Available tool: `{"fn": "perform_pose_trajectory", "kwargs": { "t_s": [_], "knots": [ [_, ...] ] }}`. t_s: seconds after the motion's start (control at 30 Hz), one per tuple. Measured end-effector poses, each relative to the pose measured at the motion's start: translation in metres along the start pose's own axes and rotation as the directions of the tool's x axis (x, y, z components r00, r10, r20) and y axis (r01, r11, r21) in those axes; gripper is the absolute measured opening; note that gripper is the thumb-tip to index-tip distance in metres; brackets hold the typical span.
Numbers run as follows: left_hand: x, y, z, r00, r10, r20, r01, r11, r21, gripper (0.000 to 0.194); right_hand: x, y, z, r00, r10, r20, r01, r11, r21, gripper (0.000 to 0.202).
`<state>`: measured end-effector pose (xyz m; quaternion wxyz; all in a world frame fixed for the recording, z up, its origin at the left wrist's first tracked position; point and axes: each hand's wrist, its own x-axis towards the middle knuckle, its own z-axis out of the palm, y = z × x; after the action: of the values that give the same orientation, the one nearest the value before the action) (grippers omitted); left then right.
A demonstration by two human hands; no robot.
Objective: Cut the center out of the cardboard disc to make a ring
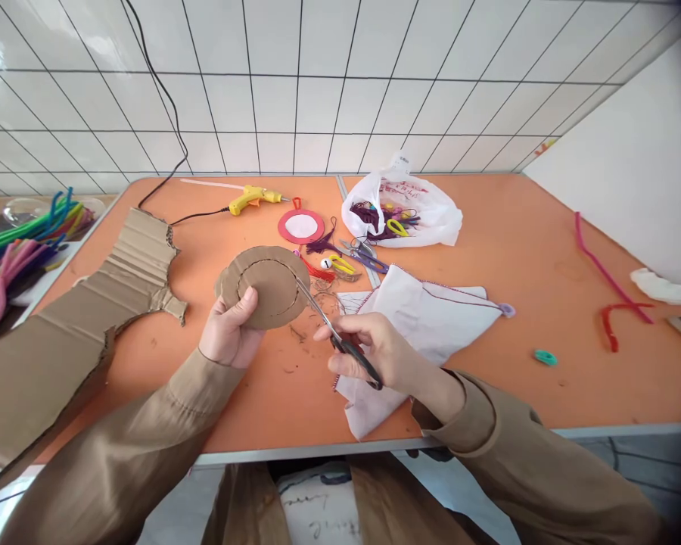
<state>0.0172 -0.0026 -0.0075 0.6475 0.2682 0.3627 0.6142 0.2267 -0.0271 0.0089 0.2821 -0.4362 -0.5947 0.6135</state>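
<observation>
Head view: pinched between left fingers (243, 307) sits a cardboard disc (271, 288); right fingers (363, 325) grasp scissors (324, 318), blades ahead of them. Cutting its inner outline seems underway; continuing probably calls for turning the disc.

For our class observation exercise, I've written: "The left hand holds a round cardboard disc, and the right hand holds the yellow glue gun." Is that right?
Not quite: the head view shows the right hand holding black-handled scissors, not the glue gun. The left hand does hold the cardboard disc.
</observation>
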Motion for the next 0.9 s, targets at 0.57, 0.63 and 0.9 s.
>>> {"fn": "perform_pose_trajectory", "kwargs": {
  "t_s": [0.57,0.63,0.9],
  "knots": [
    [-0.003,-0.004,0.005,0.999,-0.024,-0.038,0.025,0.999,0.031,0.034,-0.001,-0.003,-0.001,0.996,0.087,0.0,-0.086,0.992,0.089,0.039],
    [-0.003,-0.002,0.005,0.999,-0.04,-0.013,0.041,0.998,0.038,0.033,-0.001,-0.005,-0.002,0.993,0.117,0.004,-0.117,0.988,0.101,0.042],
    [-0.001,0.006,-0.002,0.984,-0.007,0.181,-0.036,0.972,0.232,0.035,-0.002,-0.009,-0.007,0.984,0.176,0.025,-0.178,0.982,0.065,0.043]
  ]
}}
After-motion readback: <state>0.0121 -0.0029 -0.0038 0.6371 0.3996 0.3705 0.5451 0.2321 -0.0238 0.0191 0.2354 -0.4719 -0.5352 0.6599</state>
